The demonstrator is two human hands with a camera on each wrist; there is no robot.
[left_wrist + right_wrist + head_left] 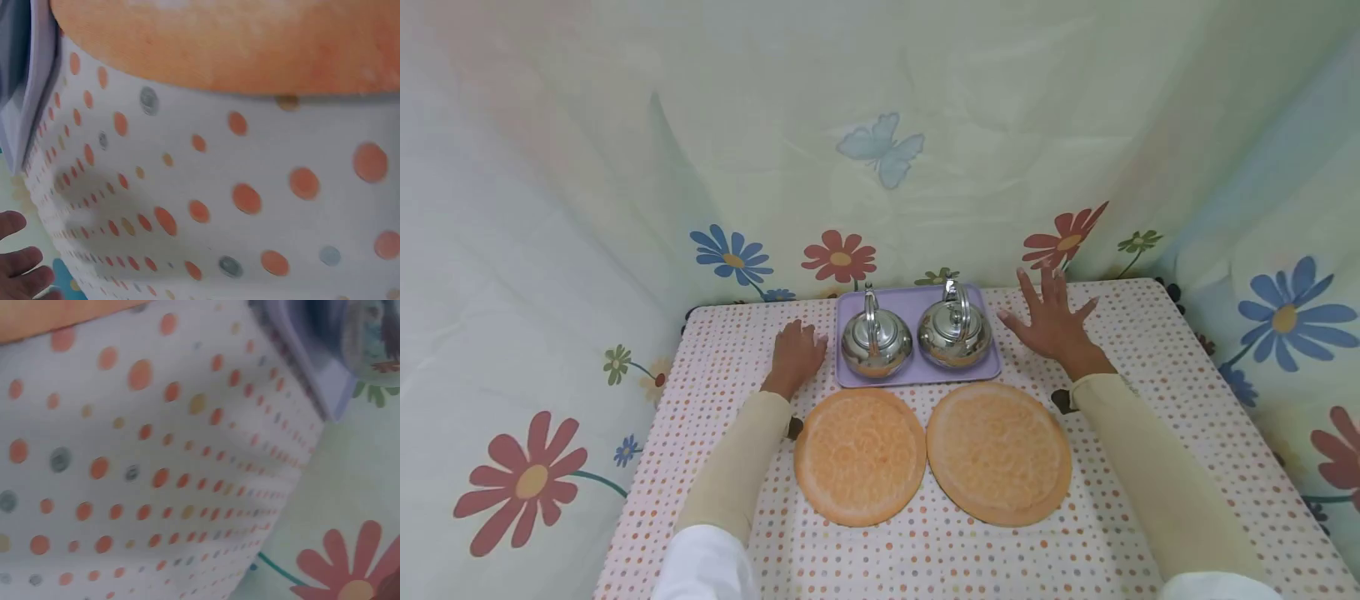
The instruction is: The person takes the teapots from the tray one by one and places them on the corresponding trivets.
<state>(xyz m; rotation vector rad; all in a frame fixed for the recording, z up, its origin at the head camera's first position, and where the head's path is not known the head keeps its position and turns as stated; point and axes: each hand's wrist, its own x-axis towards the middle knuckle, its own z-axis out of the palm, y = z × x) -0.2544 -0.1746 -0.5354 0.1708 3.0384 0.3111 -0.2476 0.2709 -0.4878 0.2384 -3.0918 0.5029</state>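
Two shiny metal teapots stand side by side on a lilac tray (917,377): a left teapot (877,343) and a right teapot (955,335), each with an upright handle. My left hand (797,357) is just left of the tray, fingers loosely bent, holding nothing. To the tray's right, my right hand (1051,323) spreads its fingers wide with nothing in them. Nearer to me lie two round orange-tan mats, a left mat (860,457) and a right mat (998,454), almost touching. In the left wrist view, only the fingertips (25,269) show.
A dotted cloth covers the table (910,567). Behind it and at both sides hang pale curtains (760,150) printed with flowers and a butterfly. Dark clips (1172,290) sit at the table's back corners.
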